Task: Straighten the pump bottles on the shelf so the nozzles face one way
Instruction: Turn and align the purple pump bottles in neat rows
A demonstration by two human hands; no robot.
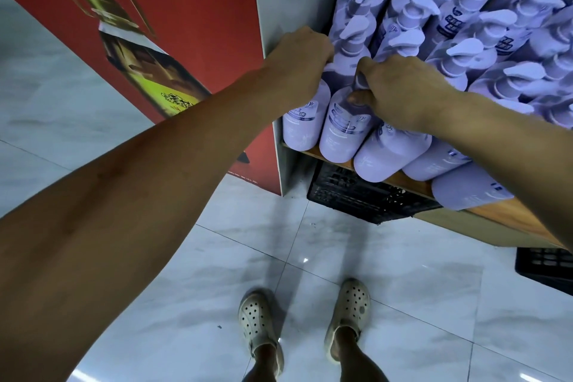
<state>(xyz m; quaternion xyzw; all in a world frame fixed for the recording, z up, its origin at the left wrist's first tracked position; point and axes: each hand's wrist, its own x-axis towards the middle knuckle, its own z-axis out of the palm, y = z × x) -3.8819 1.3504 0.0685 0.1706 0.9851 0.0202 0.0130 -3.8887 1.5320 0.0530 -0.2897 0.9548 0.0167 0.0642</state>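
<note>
Wooden shelf [508, 214]: 2 hands [297, 62] [400, 96] grip pump bottles [338, 136].

The left hand [297, 56] and right hand [400, 93] are bare, and both forearms run uncovered from the wrists back to the edge of view. Far below the hands, the feet wear off-white moulded clogs. The left clog [259, 322] and right clog [348, 313] each have rows of round vent holes over the toe, a heel strap and grubby, scuffed surfaces. The ankles and shins above them are bare.
</note>
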